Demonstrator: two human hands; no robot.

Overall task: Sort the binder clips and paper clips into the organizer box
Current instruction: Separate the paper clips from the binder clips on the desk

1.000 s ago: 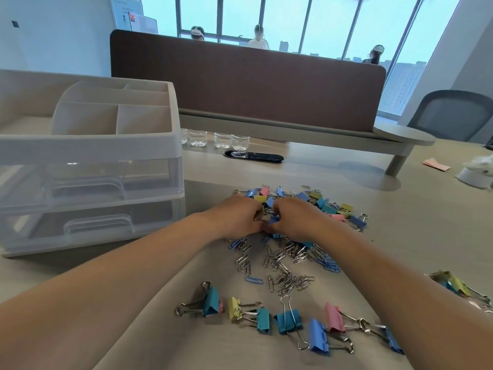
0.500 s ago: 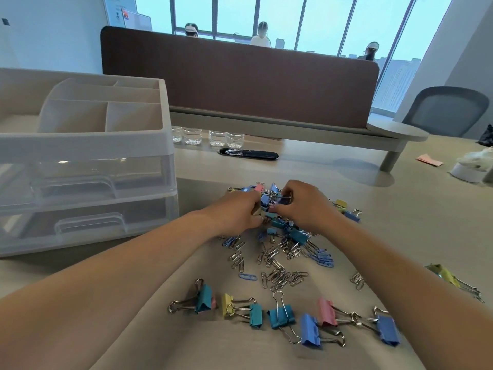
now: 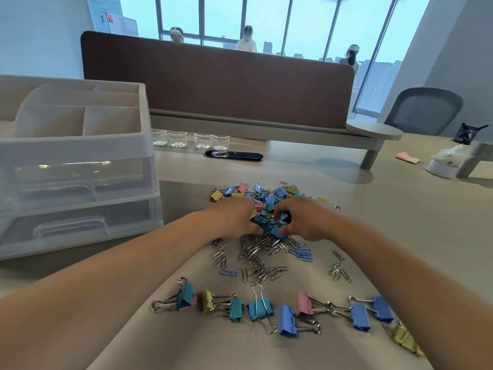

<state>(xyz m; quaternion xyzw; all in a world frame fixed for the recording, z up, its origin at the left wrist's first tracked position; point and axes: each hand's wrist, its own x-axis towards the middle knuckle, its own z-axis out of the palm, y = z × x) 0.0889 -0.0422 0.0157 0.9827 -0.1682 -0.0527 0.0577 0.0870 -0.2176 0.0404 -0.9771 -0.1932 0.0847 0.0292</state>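
- Left hand (image 3: 232, 217) and right hand (image 3: 306, 218) have drawn together, both now clutching small binder clips (image 3: 269, 228) between them.
- Organizer box (image 3: 80, 145), beyond the left hand, looks not yet loaded.

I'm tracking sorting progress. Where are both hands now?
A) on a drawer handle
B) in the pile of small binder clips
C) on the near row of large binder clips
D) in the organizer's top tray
B: the left hand and right hand curl round small binder clips in the middle pile, apart from the organizer and beyond the large binder clips.
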